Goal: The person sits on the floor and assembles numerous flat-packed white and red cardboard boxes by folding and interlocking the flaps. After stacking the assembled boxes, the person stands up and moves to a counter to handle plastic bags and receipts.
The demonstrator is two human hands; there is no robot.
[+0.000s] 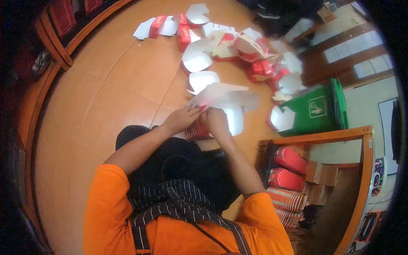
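Both of my hands are in front of my lap, at a red-and-white paper food box point(225, 96) whose white panels are smeared by motion. My left hand point(182, 120) pinches its red near edge. Beside it, my right hand point(216, 122) has curled fingers on the same edge; part of its grip is hidden. Just below the hands stands a stack of flat red-edged box blanks point(196, 130). Close by on the floor are an opened white box point(203, 80) and another white panel point(234, 121) right of my right hand.
Several folded red-and-white boxes point(261, 68) lie heaped on the tiled floor point(114, 97) ahead. A green bin point(312, 108) lies to the right. Nearer, a wooden shelf frame point(323, 137) holds red packs point(289, 161) and stacked blanks point(289, 204). Wooden furniture point(53, 38) borders the left.
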